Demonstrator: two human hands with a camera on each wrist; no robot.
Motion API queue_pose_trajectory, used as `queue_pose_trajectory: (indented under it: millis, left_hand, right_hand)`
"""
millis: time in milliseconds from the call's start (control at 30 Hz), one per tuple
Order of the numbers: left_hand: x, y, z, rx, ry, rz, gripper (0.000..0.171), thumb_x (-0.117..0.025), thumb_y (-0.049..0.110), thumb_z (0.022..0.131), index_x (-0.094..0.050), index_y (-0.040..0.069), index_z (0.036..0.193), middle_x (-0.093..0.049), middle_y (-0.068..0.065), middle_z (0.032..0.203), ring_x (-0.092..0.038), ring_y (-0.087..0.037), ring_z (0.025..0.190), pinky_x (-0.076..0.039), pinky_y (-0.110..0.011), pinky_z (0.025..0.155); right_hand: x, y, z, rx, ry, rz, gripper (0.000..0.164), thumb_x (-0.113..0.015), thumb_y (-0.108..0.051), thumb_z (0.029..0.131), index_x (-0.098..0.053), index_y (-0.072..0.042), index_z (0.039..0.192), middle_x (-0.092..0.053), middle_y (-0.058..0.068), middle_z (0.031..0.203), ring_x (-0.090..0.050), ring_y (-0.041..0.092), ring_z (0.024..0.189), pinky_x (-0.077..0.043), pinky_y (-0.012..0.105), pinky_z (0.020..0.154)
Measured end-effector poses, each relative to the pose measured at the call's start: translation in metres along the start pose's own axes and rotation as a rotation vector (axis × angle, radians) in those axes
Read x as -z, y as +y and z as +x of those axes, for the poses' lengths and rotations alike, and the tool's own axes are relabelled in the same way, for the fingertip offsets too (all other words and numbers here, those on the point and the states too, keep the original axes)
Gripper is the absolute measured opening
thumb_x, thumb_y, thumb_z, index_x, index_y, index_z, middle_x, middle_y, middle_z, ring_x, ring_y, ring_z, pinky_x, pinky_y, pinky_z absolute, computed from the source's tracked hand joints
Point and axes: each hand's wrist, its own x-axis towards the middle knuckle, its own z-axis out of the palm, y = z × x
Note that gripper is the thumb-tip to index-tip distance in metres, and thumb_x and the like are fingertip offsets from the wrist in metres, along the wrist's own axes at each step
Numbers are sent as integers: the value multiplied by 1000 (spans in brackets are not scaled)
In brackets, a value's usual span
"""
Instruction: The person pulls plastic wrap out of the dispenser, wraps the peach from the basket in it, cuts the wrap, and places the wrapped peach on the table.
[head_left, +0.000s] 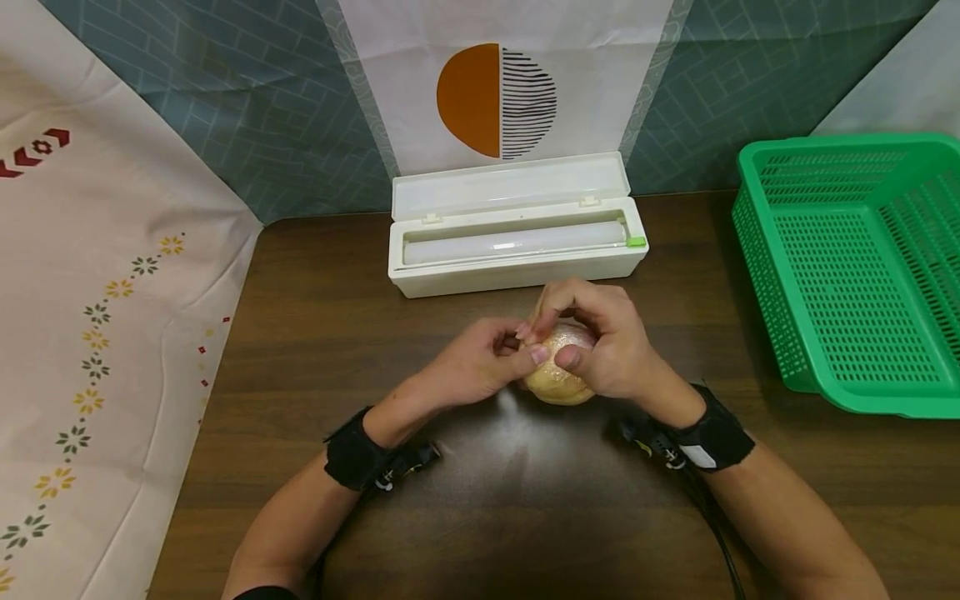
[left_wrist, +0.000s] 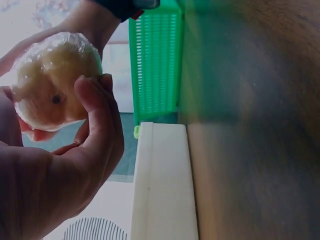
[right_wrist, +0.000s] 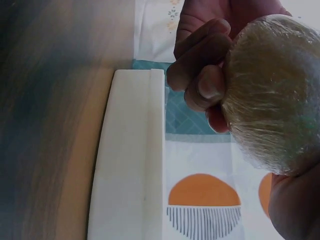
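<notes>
A round yellowish fruit point(head_left: 558, 392) is wrapped in shiny clear plastic film, held just above the table between both hands. My left hand point(head_left: 480, 362) grips its left side, thumb on the near face. Over its top and right side curves my right hand point(head_left: 611, 337), its fingertips meeting the left fingers at the upper left. The left wrist view shows a dark spot on the lobed end of the fruit point(left_wrist: 45, 95). Close folds of film run across the fruit in the right wrist view point(right_wrist: 275, 90). Behind the hands, a long white film dispenser point(head_left: 517, 275) has its lid up.
Inside the dispenser lies a roll of clear film point(head_left: 517, 242). A green plastic basket point(head_left: 817, 350) stands on the right of the brown wooden table point(head_left: 315, 333). Patterned cloth point(head_left: 300, 108) hangs at the back, and pale flowered cloth point(head_left: 135, 292) at the left.
</notes>
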Motion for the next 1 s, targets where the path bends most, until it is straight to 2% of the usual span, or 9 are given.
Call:
queue_pose_trajectory:
  millis: [167, 300, 367, 533, 600, 700, 767, 867, 1000]
  left_hand:
    - [3, -1, 0, -17, -21, 72, 40, -57, 37, 96, -62, 1, 112, -68, -5, 88, -64, -14, 77, -55, -36, 67]
    - [5, -3, 2, -65, -57, 64, 57, -56, 47, 94, -56, 0, 127, -67, -6, 102, -64, -15, 88, -55, -32, 75]
    - [6, -3, 2, -96, -80, 48, 57, -56, 44, 95, -54, 0, 131, -66, -6, 106, -64, -15, 91, -54, -33, 78]
    - [7, -3, 4, -149, -117, 35, 41, -57, 33, 94, -61, 1, 119, -66, -5, 101, -62, -14, 87, -52, -30, 75]
    - [7, -4, 5, -151, -135, -12, 39, -59, 28, 92, -59, 0, 119, -65, -7, 103, -62, -17, 89, -52, -31, 76]
    - [6, -4, 4, -144, -150, -112, 42, -63, 17, 90, -51, -2, 125, -62, -12, 110, -62, -24, 97, -54, -37, 80]
    - [6, -3, 4, -153, -138, -174, 45, -65, 8, 87, -45, -4, 127, -57, -15, 115, -60, -27, 102, -53, -41, 83]
    - [8, -1, 3, -177, -75, -198, 55, -69, -1, 83, -38, -4, 128, -52, -17, 121, -57, -27, 108, -52, -42, 87]
    - [12, 10, 1, -198, 75, -132, 64, -74, -1, 78, -34, -4, 128, -48, -17, 122, -56, -23, 110, -50, -38, 91]
  right_hand:
    - [5, 6, -6, -37, 14, 64, 67, -33, -51, 104, -59, 6, 83, -66, 13, 77, -65, 25, 74, -55, 33, 70]
    - [7, 6, -8, -104, 50, 70, 74, -24, -51, 105, -61, 10, 87, -68, 17, 83, -65, 29, 83, -54, 37, 77]
    - [8, 6, -8, -142, 90, 60, 75, -23, -51, 105, -61, 11, 88, -67, 19, 87, -64, 32, 87, -53, 39, 79]
    - [9, 7, -7, -219, 270, 55, 70, -26, -45, 106, -56, 13, 82, -63, 22, 85, -60, 35, 83, -51, 39, 78]
    - [10, 9, -6, -242, 337, 67, 66, -27, -41, 107, -53, 14, 80, -61, 22, 84, -59, 34, 81, -50, 38, 78]
    - [12, 11, -6, -262, 389, 90, 60, -28, -34, 108, -51, 14, 81, -59, 21, 85, -57, 33, 80, -49, 37, 81]
    - [13, 12, -7, -281, 392, 96, 55, -30, -31, 107, -51, 15, 85, -58, 20, 87, -56, 32, 82, -48, 37, 82]
    - [14, 11, -7, -319, 363, 60, 52, -32, -30, 106, -53, 16, 93, -58, 20, 93, -56, 32, 87, -47, 39, 86]
    - [14, 6, -4, -341, 271, -64, 44, -35, -23, 103, -56, 16, 102, -57, 22, 101, -54, 32, 97, -44, 38, 91]
